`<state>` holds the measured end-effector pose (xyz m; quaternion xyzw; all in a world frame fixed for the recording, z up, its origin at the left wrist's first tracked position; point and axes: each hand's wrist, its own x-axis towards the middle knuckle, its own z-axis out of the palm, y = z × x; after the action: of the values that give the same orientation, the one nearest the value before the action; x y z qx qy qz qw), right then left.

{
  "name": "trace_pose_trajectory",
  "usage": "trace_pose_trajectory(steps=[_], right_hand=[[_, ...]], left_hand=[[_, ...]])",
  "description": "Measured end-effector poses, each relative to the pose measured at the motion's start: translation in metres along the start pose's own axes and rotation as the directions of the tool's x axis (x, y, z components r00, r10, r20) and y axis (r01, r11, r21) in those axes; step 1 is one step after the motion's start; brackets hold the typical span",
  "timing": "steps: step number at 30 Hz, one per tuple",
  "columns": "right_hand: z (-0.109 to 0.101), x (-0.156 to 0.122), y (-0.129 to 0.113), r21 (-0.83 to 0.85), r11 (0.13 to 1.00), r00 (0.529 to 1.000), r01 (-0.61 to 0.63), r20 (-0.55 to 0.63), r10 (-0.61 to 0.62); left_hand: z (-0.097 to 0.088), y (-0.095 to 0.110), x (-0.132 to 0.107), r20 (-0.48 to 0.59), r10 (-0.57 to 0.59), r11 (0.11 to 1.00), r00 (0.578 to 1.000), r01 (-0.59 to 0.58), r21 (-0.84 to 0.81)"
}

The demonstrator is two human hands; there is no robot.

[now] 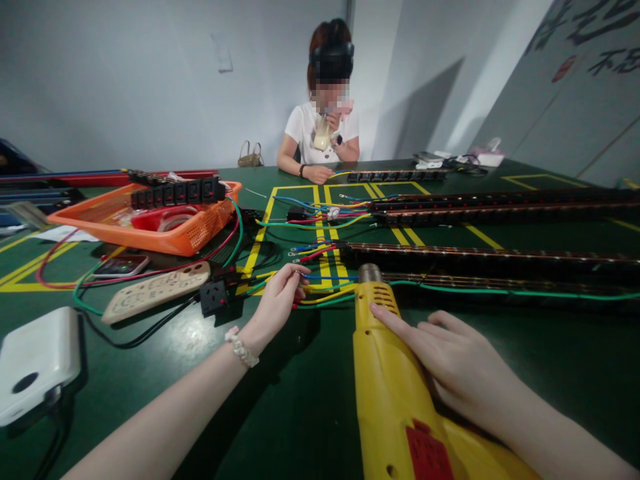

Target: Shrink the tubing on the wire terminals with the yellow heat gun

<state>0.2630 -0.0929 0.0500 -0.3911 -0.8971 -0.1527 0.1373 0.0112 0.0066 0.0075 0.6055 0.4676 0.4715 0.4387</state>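
My right hand [460, 353] is wrapped round a yellow heat gun [383, 380], one finger stretched along its side near the vents. The gun's metal nozzle [370, 273] points away from me, close to a bundle of wires. My left hand [280, 293] pinches the end of a blue wire [333, 277], left of the nozzle. Yellow and green wires [333, 300] lie just beneath those fingers, some with red ends. They run right into a long black strip [500, 283] with a green wire along it. The fingertips partly hide the blue wire's tip.
Further black socket strips [475, 257] lie behind. At left are an orange basket [193, 240], a beige power strip [157, 292], a black plug adapter [214, 297], a phone [121, 266] and a white device [40, 363]. Across the table [280, 413] a person [300, 130] holds a drink.
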Motion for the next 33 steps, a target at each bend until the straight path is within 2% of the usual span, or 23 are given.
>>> trace_pose_trajectory(steps=[4, 11, 19, 25, 33], right_hand=[[-0.001, 0.001, 0.0, -0.021, 1.0, 1.0, 0.005, -0.031, -0.006], [-0.001, 0.003, -0.004, 0.005, 0.999, 0.999, 0.043, 0.025, -0.043], [0.009, 0.004, -0.006, 0.044, 0.997, 0.997, 0.061, 0.04, -0.063], [0.015, 0.026, -0.021, 0.068, 0.989, 0.984, 0.13, 0.115, -0.137], [0.023, 0.047, -0.033, 0.062, 0.983, 0.973, 0.176, 0.142, -0.183]], left_hand=[[0.0, 0.0, -0.001, -0.003, -0.005, 1.0, 1.0, 0.005, -0.01], [0.001, -0.001, -0.001, 0.01, 0.023, 1.0, 1.0, -0.023, -0.004], [0.002, 0.005, -0.002, -0.004, 0.017, 1.0, 1.0, -0.017, -0.017], [0.001, 0.004, -0.001, -0.042, 0.017, 0.998, 0.999, -0.019, -0.059], [0.0, 0.003, -0.001, -0.025, -0.024, 1.0, 0.999, 0.024, -0.004]])
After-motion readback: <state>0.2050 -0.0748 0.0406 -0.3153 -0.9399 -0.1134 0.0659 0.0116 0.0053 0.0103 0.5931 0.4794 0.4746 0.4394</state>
